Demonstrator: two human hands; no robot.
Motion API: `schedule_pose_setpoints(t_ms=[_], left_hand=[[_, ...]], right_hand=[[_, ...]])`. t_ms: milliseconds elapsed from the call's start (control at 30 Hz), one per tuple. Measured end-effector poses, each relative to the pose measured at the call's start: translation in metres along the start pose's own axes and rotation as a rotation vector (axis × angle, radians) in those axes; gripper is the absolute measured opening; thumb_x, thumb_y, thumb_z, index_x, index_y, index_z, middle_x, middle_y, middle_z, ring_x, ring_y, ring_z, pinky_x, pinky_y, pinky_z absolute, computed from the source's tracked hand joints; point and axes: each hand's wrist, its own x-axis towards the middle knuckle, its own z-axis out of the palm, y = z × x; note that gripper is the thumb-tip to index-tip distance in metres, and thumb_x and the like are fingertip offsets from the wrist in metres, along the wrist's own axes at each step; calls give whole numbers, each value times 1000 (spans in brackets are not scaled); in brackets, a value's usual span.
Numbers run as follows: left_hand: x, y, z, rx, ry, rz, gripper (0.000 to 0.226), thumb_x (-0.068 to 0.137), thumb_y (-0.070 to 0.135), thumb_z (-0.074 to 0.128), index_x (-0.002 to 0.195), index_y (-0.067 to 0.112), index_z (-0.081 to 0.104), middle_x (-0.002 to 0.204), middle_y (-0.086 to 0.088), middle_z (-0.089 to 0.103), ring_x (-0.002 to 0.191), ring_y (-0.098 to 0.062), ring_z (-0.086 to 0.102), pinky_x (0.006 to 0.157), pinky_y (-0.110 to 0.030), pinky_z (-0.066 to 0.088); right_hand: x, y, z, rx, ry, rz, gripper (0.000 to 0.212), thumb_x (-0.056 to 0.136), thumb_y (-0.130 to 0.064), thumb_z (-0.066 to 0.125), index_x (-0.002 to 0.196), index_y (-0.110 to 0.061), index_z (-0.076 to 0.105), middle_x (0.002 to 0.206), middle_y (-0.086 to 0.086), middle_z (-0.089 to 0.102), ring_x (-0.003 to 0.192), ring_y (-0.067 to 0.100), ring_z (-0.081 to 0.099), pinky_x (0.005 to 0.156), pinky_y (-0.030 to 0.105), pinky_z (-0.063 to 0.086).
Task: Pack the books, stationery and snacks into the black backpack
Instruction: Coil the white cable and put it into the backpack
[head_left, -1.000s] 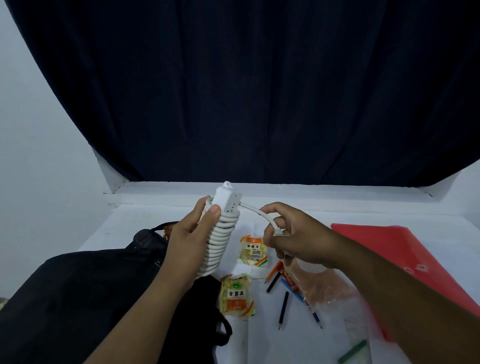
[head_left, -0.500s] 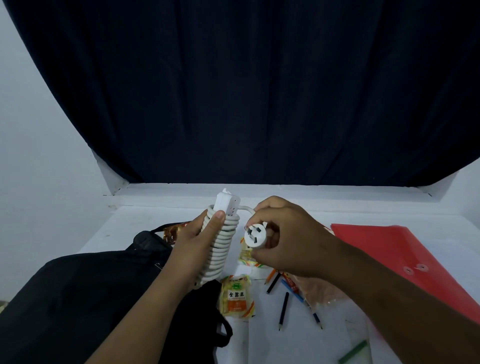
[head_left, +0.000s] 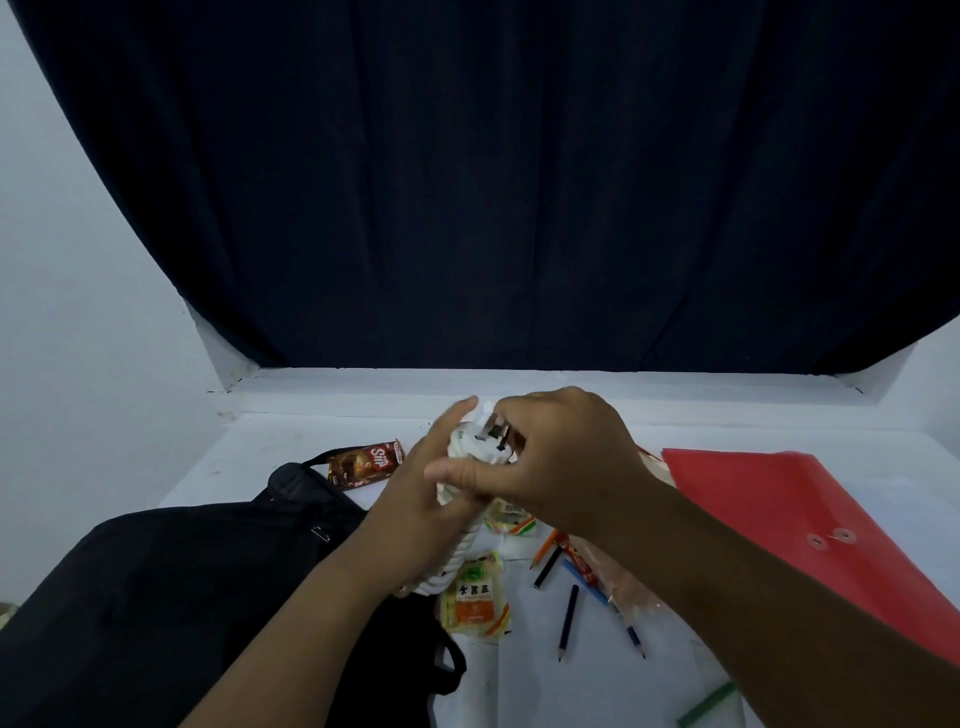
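**A:** Fig. 1, head view. Which step do I have in hand?

**B:** I judge it a tidying step before packing. My left hand (head_left: 415, 512) grips the white power strip (head_left: 460, 535), its cord coiled round it, held upright above the table (head_left: 519, 691). My right hand (head_left: 561, 467) curls over the top of the coil and pinches the plug (head_left: 496, 434), prongs showing, against the upper turns.

**A:** And the task's own things?

**B:** The black backpack (head_left: 182, 597) lies at lower left, just beside the left forearm; I cannot tell whether it is unzipped. A brown snack packet (head_left: 366, 463) sits at its far edge. Two yellow snack packs (head_left: 475, 597) lie under the hands, loose pencils (head_left: 569, 613) to their right, and a red folder (head_left: 789, 525) at far right.

**A:** What does the next move call for?

**B:** Seating the plug so the coil holds, then, in my judgement, carrying the bundle left into the backpack. Snacks, pencils and folder are not yet packed.
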Motion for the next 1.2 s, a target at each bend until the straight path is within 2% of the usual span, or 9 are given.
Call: schedule_pose_setpoints(t_ms=[100,167,300,433,633,733,867,1000,1200], left_hand=[[-2,10,2,83,-46,52,19,94,16,67,99,32,58,94,35,64,91,10,61,74,-7,44],[-1,9,3,57,-67,76,13,94,20,68,101,29,64,99,20,69,96,1,65,77,-16,49],[-2,6,3,-54,6,60,17,91,38,67,108,33,64,105,14,72,100,-3,68,78,-13,49],[-5,6,1,-130,61,69,17,95,34,64,111,31,69,108,14,73,105,-5,67,85,-16,49],[-10,6,-2,-435,95,-93,34,90,56,58,96,27,75,88,-13,73,85,-31,72,76,-49,57],[-7,3,-1,-571,94,-158,74,80,75,57,88,3,69,84,-42,58,69,-47,63,70,-60,55],[0,11,8,-821,170,-277,72,84,73,50,91,6,77,82,-27,68,71,-34,69,66,-40,60],[5,12,19,-946,241,-398,68,84,64,42,99,7,78,97,-21,74,82,-31,72,74,-40,61],[1,3,4,-876,145,-410,58,94,49,42,127,8,65,127,-13,68,122,-30,63,107,-51,45]], right_hand=[[7,-6,-3,105,-67,121,62,73,-82,57,80,-21,56,54,-7,50,52,10,48,52,30,41],[12,-13,-3,127,-151,173,54,76,-74,63,96,-25,51,61,-9,52,58,7,51,55,28,41],[27,-19,-6,306,-192,350,52,74,-63,76,83,-15,59,61,-1,61,61,20,63,62,39,57],[36,-11,-28,712,-529,458,49,70,-38,89,106,-19,62,76,8,76,64,23,75,73,41,63],[19,19,-14,700,-1,410,21,82,-37,78,99,-32,67,92,-5,68,68,26,68,61,35,56],[-17,24,18,799,-112,597,38,83,-57,66,117,-43,56,117,-12,60,94,11,66,83,42,59],[-58,5,50,986,-400,642,83,70,-81,60,140,-51,28,143,-15,46,121,9,56,100,40,53],[-61,-10,60,1015,-255,381,91,72,-22,89,144,-33,35,135,-17,56,127,6,54,101,27,49],[-64,-1,59,790,-209,448,86,66,-27,84,135,-43,36,122,-12,54,110,3,57,86,32,58]])
